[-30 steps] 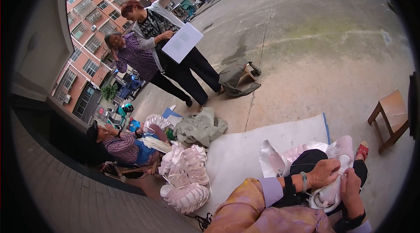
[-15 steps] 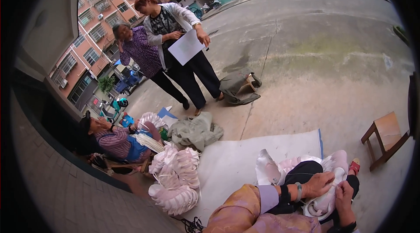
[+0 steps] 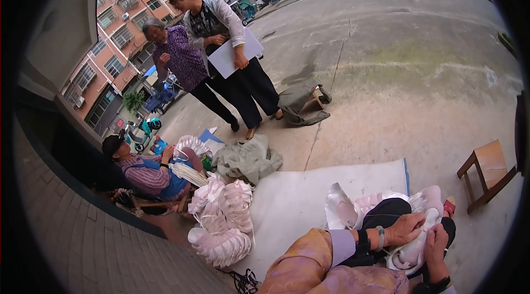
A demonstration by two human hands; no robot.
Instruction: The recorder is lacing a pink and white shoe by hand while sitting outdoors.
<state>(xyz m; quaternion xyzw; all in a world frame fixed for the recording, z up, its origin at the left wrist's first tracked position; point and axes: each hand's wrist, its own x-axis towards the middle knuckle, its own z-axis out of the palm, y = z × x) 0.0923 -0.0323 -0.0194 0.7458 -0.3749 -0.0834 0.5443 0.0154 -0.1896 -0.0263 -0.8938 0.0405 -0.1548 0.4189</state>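
A white and pale pink shoe upper (image 3: 410, 254) rests over my dark-trousered knees at the lower right. My left hand (image 3: 404, 230) lies on it from the left, fingers curled round its edge. My right hand (image 3: 436, 245) sits close beside it with fingers pinched together at the upper; what is between them is too small to make out. More pink and white uppers (image 3: 369, 203) lie just beyond my knee, next to one opened-out piece (image 3: 342, 209).
A white sheet (image 3: 292, 194) covers the ground ahead. Stacked uppers (image 3: 221, 244) and a grey-green cloth (image 3: 248, 160) lie left. A seated co-worker (image 3: 152, 175) handles white strips; two people stand beyond, one holding a white board (image 3: 225, 61). A wooden stool (image 3: 488, 167) stands right.
My hands stay at the upper, the right now closer to the left. The standing person has lowered the white board to one side. The seated co-worker's hands have dropped from the head.
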